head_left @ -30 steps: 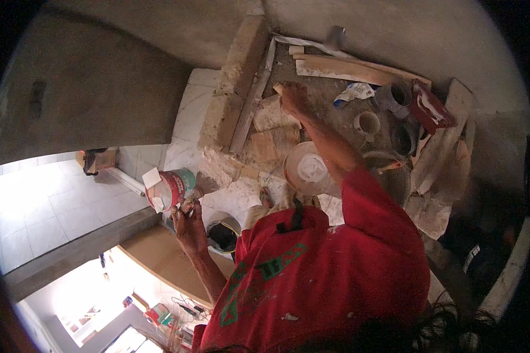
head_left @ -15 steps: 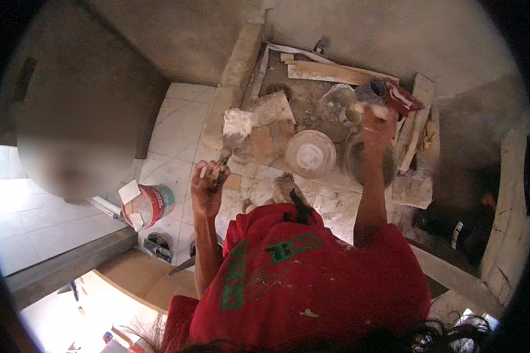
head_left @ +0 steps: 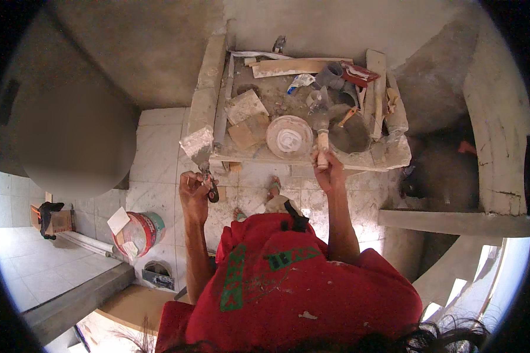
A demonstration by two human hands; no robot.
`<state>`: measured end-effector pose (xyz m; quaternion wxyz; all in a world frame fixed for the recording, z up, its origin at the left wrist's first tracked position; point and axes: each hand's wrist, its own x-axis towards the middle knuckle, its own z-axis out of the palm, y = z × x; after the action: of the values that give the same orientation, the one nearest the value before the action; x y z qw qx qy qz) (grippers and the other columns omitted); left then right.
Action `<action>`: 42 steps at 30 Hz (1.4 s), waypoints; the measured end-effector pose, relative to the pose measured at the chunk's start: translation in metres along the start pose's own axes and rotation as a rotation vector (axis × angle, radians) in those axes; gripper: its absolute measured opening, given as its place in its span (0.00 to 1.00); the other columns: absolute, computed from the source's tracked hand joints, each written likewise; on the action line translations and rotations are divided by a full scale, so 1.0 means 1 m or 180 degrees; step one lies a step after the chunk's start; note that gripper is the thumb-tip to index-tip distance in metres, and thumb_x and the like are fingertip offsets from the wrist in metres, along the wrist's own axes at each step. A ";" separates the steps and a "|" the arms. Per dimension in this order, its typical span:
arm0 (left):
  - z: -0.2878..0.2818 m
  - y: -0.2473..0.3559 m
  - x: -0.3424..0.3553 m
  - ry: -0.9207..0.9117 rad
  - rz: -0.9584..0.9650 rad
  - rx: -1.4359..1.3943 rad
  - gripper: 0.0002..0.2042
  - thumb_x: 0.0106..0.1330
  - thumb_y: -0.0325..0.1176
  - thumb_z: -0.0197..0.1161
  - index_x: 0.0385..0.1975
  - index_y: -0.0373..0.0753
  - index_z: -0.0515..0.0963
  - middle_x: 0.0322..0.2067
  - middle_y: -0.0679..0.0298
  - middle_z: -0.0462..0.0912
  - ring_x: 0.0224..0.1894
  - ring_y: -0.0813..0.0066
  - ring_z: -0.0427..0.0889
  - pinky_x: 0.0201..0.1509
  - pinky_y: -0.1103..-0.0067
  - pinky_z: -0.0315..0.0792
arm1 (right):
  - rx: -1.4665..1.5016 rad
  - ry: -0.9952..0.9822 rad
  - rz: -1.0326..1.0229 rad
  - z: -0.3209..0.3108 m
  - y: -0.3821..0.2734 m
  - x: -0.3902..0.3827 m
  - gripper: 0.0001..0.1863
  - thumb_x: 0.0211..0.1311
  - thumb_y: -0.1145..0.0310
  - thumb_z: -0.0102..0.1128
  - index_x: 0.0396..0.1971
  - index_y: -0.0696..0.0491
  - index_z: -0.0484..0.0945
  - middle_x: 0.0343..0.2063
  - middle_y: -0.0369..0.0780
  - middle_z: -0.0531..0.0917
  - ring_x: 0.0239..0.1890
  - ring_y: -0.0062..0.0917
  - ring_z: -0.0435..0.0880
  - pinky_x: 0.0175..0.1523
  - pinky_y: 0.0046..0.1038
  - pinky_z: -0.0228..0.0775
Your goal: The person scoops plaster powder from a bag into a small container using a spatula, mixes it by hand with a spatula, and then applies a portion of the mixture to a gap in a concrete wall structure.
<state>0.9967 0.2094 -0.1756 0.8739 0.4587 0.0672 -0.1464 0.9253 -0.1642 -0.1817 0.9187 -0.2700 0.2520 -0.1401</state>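
My left hand [head_left: 194, 193] is closed round the dark handle of a wide putty knife [head_left: 198, 144], whose blade is caked with whitish paste and points away from me. In my right hand [head_left: 332, 173] is the pale wooden handle of a scraper [head_left: 323, 143]. Its greyish blade points away, between two containers. To its left stands a round white tub [head_left: 271, 141] with white paste inside. On its right is a dark round bucket [head_left: 354, 134] with an orange-handled tool [head_left: 348, 116] at its rim.
A low concrete ledge [head_left: 247, 161] borders the area holding the tubs. Behind them lie boards [head_left: 300, 67], a grey pipe piece [head_left: 330, 75] and a red tray [head_left: 359, 74]. A red and green bucket [head_left: 150, 229] stands on the tiles at left, near a floor opening [head_left: 158, 274].
My right hand has drawn back toward me from beside the red tray and now holds the scraper upright in view. My left hand keeps its putty knife. The view has shifted.
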 end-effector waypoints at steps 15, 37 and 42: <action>0.024 -0.041 -0.039 0.1852 0.0309 0.0138 0.19 0.60 0.17 0.57 0.52 0.32 0.66 0.34 0.64 0.76 0.36 0.67 0.82 0.34 0.76 0.75 | -0.1847 -0.0945 0.0442 0.042 0.014 0.095 0.19 0.56 0.69 0.56 0.50 0.53 0.73 0.26 0.33 0.74 0.16 0.19 0.70 0.17 0.22 0.60; 0.123 -0.112 -0.073 0.3086 0.0744 -0.1214 0.24 0.56 0.16 0.51 0.55 0.42 0.63 0.44 0.55 0.75 0.34 0.67 0.76 0.32 0.73 0.73 | -0.2724 -0.2270 0.2430 0.061 0.014 0.124 0.17 0.67 0.56 0.52 0.48 0.50 0.75 0.15 0.32 0.67 0.09 0.16 0.63 0.12 0.22 0.51; 0.118 -0.127 -0.075 0.2945 0.0740 -0.0961 0.17 0.60 0.20 0.50 0.49 0.40 0.66 0.37 0.62 0.74 0.26 0.76 0.70 0.25 0.80 0.67 | -0.3206 -0.2563 0.2368 0.050 0.023 0.118 0.19 0.67 0.53 0.52 0.47 0.53 0.76 0.15 0.32 0.68 0.10 0.17 0.66 0.14 0.23 0.57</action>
<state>0.8835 0.0595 -0.1886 0.8197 0.3484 0.4166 0.1822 1.0532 -0.1707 -0.2040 0.6917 -0.5857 0.0043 0.4225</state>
